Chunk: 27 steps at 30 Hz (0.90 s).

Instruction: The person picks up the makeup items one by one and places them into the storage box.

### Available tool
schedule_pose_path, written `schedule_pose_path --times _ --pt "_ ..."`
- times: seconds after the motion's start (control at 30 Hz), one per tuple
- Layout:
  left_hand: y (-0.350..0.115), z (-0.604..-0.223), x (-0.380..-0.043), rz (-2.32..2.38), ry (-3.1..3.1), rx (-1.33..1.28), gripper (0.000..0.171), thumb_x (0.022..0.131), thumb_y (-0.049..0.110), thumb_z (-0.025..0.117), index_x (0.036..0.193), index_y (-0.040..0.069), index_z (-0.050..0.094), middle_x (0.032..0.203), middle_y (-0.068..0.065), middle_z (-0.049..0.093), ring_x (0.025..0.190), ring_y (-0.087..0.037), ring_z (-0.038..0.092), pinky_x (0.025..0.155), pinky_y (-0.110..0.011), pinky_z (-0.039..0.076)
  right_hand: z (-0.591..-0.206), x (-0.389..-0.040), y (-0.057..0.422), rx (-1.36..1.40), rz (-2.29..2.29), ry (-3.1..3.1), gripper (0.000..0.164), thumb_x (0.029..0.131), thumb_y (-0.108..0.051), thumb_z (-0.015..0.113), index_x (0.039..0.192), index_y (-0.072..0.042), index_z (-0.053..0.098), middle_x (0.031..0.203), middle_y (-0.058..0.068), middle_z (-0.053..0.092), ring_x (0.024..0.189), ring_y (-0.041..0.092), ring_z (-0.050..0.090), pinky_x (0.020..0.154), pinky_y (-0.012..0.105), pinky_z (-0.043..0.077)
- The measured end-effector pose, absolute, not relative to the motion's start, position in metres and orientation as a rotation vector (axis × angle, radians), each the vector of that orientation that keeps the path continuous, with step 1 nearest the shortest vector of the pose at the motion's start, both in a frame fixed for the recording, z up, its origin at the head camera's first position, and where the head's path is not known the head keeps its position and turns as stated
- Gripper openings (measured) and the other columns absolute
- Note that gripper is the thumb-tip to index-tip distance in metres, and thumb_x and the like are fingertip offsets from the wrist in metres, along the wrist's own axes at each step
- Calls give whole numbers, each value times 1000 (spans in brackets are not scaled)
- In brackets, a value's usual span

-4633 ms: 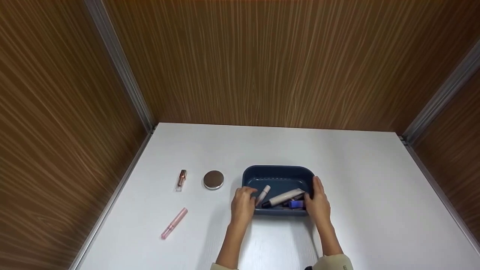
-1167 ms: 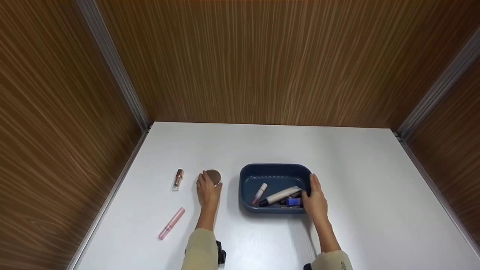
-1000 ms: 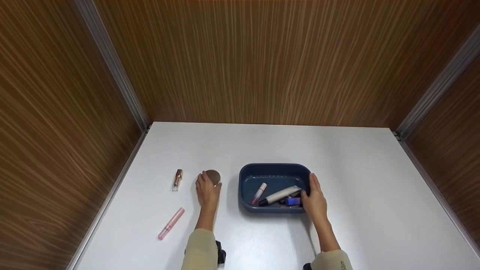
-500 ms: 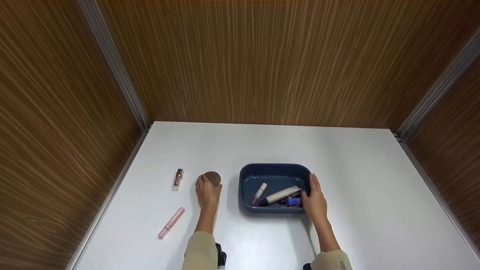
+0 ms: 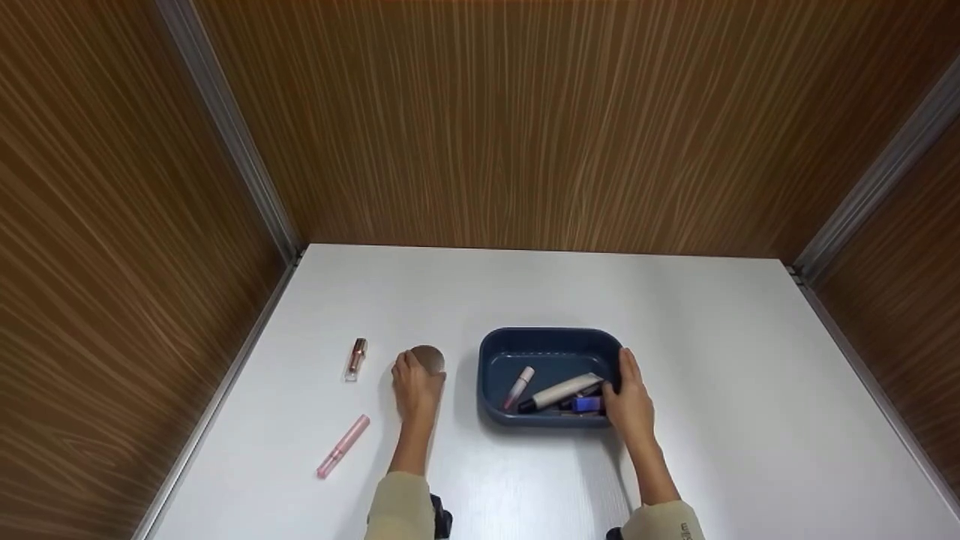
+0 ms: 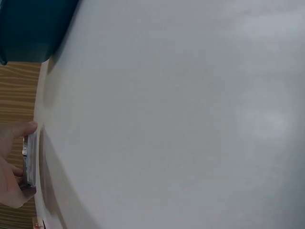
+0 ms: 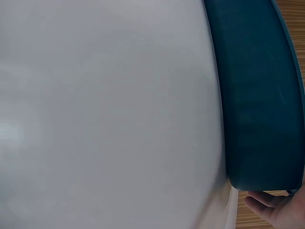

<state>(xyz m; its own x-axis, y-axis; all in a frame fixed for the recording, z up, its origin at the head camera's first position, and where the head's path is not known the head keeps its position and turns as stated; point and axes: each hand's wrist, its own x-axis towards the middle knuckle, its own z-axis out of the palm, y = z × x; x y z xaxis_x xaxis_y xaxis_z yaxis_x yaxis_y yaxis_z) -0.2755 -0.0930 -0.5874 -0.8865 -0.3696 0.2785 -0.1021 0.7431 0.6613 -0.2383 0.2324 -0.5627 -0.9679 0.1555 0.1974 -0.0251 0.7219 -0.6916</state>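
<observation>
My left hand [image 5: 415,388] grips a round brown-lidded compact [image 5: 430,360] by its edge, left of a dark blue box. In the left wrist view, thumb and fingers pinch the compact [image 6: 30,160] at its two sides, slightly off the white table. My right hand [image 5: 630,405] holds the right wall of the blue box [image 5: 551,341], thumb inside the rim and fingers outside. Inside the box lie a small pink-and-white lip gloss tube [image 5: 519,388], a white squeeze tube [image 5: 562,391] with a black cap, and a blue-violet item [image 5: 587,404] partly over darker things.
A lipstick [image 5: 355,360] with a clear end lies left of the compact. Nearer the front is a pink pen-like tube [image 5: 343,446]. Wood-grain panels [image 5: 480,127] wall the white table [image 5: 712,337] at the back and sides.
My left hand has left the box and moved left to the compact. Over the last second the compact has tilted in its grasp. My right hand stays on the box.
</observation>
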Motion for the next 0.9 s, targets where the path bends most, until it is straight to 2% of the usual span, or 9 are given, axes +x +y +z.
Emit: schedule_pose_path --times 0.23,0.57,0.9 --pt "-88 -581 -272 -945 -2514 343 74 64 11 82 121 -19 45 118 -31 47 111 -44 43 90 -49 39 -563 -238 233 -103 1080 -2686 64 85 -3 55 142 5 27 146 20 24 126 40 32 87 54 36" --pt "-83 -578 -266 -915 -2553 334 74 65 14 83 121 -18 46 118 -30 47 111 -43 44 89 -48 39 -564 -239 233 -103 1077 -2663 63 84 -2 55 141 4 28 145 20 26 123 40 35 83 53 39" --pt "-77 -574 -261 -911 -2544 309 74 63 13 84 120 -17 47 116 -29 48 109 -42 45 88 -48 41 -562 -239 233 -113 1093 -2677 64 84 -3 54 142 4 27 146 19 25 125 39 33 84 53 38"
